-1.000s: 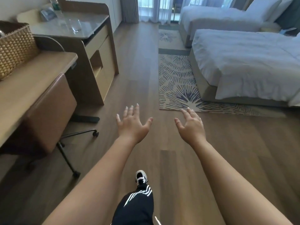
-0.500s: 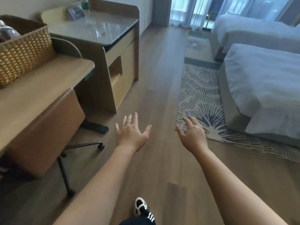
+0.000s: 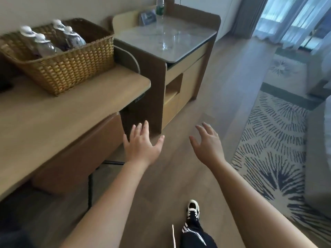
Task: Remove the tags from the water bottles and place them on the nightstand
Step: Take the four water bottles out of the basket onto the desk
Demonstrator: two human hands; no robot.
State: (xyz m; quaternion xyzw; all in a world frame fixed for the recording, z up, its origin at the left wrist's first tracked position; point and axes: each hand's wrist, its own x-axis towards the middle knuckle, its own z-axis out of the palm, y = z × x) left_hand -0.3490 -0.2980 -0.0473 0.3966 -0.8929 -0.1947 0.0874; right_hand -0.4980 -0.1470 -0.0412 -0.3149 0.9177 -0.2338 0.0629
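Several clear water bottles (image 3: pixel 45 44) with white tags round their necks lie in a wicker basket (image 3: pixel 71 68) on the wooden desk (image 3: pixel 53 119) at the upper left. My left hand (image 3: pixel 141 145) is stretched out over the floor by the desk's right end, fingers spread, holding nothing. My right hand (image 3: pixel 207 142) hovers beside it, also empty with fingers relaxed. Both hands are well below and to the right of the basket. The view is blurred by motion.
A cabinet with a grey stone top (image 3: pixel 166 38) stands right of the desk, bearing a green-labelled bottle (image 3: pixel 160 6) and a glass (image 3: pixel 167 42). A brown chair (image 3: pixel 78 154) is tucked under the desk. A patterned rug (image 3: pixel 274 140) covers the floor on the right.
The view has swung left and moved closer to the desk, bringing the basket and its bottles into sight. Both hands stay outstretched and empty.
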